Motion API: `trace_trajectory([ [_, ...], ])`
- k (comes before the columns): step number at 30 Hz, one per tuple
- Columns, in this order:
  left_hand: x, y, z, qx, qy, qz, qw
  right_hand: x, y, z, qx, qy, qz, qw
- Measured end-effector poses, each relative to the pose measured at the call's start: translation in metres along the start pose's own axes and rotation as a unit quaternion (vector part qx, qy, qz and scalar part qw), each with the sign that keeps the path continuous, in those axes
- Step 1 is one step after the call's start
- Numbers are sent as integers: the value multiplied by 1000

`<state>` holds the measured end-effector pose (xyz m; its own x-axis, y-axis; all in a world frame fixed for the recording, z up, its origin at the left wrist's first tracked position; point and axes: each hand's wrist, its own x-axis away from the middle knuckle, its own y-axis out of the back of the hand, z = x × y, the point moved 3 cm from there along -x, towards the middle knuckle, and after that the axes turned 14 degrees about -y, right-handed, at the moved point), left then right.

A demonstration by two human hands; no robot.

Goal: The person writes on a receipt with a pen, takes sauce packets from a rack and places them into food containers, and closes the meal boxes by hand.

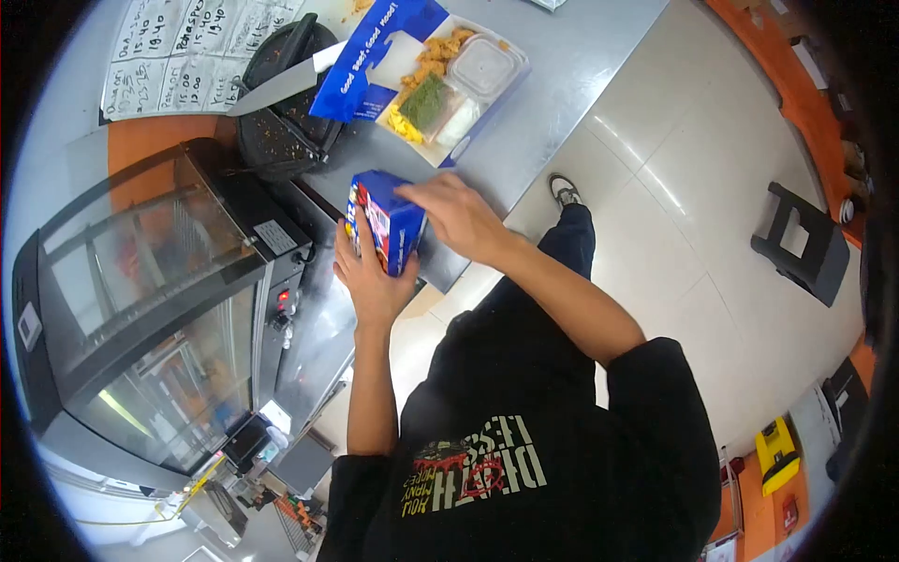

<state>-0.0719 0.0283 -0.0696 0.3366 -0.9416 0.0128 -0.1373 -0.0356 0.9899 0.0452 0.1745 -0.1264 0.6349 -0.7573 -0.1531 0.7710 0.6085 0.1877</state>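
Between my two hands is a closed blue box (405,221) with a colourful printed side, near the counter's front edge. My left hand (375,286) grips its lower side, thumb on one face and fingers on the printed one. At its upper right corner, my right hand (456,215) touches the box with bent fingers pressed together. Beyond them sits an open blue and white meal box (459,145) holding fried pieces (438,58), chopped greens (426,103), yellow bits (405,128) and a lidded clear container (484,66).
A knife (281,89) lies across a black pan-like appliance (281,140) at the upper left. The glass-fronted warmer (140,253) stands left of my hands. Handwritten sheets (178,56) are behind. The steel counter (552,84) has its edge at right, above the tiled floor.
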Motion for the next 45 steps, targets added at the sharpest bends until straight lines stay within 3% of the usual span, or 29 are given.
trace_trajectory([
  [5, 9, 1, 11, -6, -58, 1, 998, 9, -1, -4, -52, -69, 105, 991],
  [8, 12, 0, 15, 10, -68, -7, 998, 4, 1, -8, -136, -79, 116, 981],
  [10, 14, 0, 16, 26, -68, -7, 997, 1, -2, -15, -188, -149, 162, 957],
  [15, 8, 12, 15, 69, -40, 2, 997, -15, -2, -15, -288, -352, 257, 852],
  [17, 2, 18, 15, 98, -25, 17, 995, -24, -7, -10, -362, -448, 283, 767],
  [20, 1, 25, 16, 111, -21, 39, 993, -33, -16, -3, -365, -532, 253, 721],
  [24, 1, 22, 17, 79, -45, 37, 995, -36, -10, 4, -360, -506, 244, 744],
  [32, 0, 22, 14, 62, -33, 41, 997, -25, -13, -2, -413, -476, 229, 742],
  [35, -1, 19, 10, 27, -6, 79, 997, -22, -8, 13, -227, -408, 201, 861],
  [39, 3, 16, 10, 5, 30, 113, 993, -22, -17, 21, -172, -416, 171, 876],
  [41, 0, 22, 12, 45, 29, 113, 992, -30, -14, 24, -150, -413, 170, 882],
  [44, -10, 44, 10, 146, 42, 82, 985, -38, -4, 17, -252, -389, 242, 852],
  [45, -10, 49, 12, 208, 73, 68, 973, -41, 6, 20, -210, -301, 273, 889],
])
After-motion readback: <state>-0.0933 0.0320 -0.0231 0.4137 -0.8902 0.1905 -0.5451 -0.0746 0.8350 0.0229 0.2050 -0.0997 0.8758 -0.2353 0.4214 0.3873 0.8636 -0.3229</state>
